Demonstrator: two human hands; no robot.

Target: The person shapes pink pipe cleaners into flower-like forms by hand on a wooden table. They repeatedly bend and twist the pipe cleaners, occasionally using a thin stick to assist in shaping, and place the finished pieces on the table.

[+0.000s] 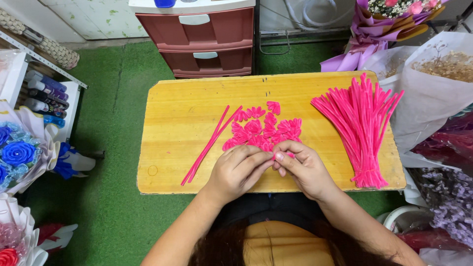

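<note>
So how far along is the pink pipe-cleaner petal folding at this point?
Done: a cluster of folded pink petals lies mid-board. In hand: the left hand and right hand meet over a small pink piece, mostly hidden by the fingers. Left: a big bundle of straight pipe cleaners on the right of the wooden board, plus a few loose stems. Looks like an early stage.

place: florist craft workshop | signs: wrapped bouquets, blue paper roses, pipe cleaners, wooden table
</note>
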